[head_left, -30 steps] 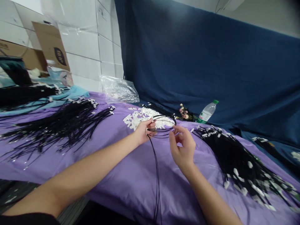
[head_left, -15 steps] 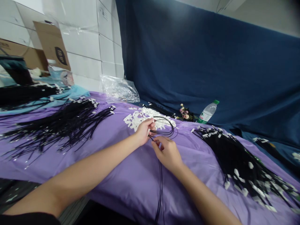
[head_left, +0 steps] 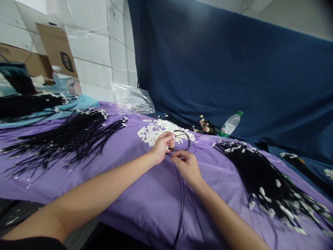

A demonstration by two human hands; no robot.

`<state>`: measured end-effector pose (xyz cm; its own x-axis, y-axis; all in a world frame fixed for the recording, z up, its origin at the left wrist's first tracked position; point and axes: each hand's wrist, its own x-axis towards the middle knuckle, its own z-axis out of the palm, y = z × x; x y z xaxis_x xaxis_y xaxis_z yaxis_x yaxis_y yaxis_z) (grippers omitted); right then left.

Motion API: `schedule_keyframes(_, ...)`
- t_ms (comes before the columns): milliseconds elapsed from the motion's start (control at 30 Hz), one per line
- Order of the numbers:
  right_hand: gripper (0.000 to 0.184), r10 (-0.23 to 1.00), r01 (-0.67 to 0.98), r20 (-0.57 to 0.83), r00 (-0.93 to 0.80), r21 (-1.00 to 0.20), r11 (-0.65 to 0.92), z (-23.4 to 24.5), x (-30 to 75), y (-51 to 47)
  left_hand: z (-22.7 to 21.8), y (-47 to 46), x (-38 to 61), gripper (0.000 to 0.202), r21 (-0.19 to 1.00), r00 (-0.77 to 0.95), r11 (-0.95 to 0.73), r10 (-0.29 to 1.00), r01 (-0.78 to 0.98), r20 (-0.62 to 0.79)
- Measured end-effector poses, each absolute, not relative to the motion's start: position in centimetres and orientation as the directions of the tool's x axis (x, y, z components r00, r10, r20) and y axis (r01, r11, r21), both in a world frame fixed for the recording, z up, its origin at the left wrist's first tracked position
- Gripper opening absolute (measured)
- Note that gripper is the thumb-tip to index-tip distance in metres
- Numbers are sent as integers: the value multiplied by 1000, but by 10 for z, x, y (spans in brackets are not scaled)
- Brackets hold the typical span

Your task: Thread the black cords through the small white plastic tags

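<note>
My left hand (head_left: 161,147) is closed on a bunch of thin black cords (head_left: 183,144), pinching them where they loop over a pile of small white plastic pieces (head_left: 156,130). Right beside it, my right hand (head_left: 185,165) is closed in a pinch on the same cords. From both hands the cords run down toward me (head_left: 182,205) over the purple cloth (head_left: 140,198) and off its near edge.
A heap of black cords with white tags (head_left: 73,137) lies to the left, another such heap (head_left: 262,177) to the right. A clear plastic bag (head_left: 132,100), a plastic water bottle (head_left: 229,124) and small artificial flowers (head_left: 205,125) sit by the blue backdrop (head_left: 234,69). Cardboard boxes (head_left: 56,50) stand at far left.
My right hand came in from the right, closed its open fingers and now pinches the cords next to my left hand. The loop shrank and the hanging strands spread slightly.
</note>
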<state>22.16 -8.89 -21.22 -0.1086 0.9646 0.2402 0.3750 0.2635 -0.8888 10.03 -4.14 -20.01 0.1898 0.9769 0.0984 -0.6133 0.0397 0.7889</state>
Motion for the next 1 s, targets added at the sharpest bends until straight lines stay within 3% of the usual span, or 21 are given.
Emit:
schedule_keyframes(400, 13, 983, 232, 155, -103, -957, 175, -211, 224, -83, -202, -47, 102, 23, 845, 180, -101, 958, -524, 225)
schedule_keyframes(533, 23, 971, 132, -31, -238, -991, 1, -201, 228, -88, -201, -42, 101, 20, 788, 131, 8, 987, -616, 93)
schedule_keyframes(700, 32, 907, -243, -196, -372, -923, -299, -183, 241, -89, -201, -36, 98, 20, 752, 110, 68, 994, -656, 6)
schedule_keyframes(800, 31, 948, -366, -132, -291, -900, -238, -176, 248, -86, -203, -34, 97, 24, 736, 130, 105, 991, -669, -23)
schedule_keyframes(1000, 33, 987, -478, 147, 67, -864, 160, -168, 260, -80, -205, -32, 97, 19, 713, 163, 137, 986, -688, -32)
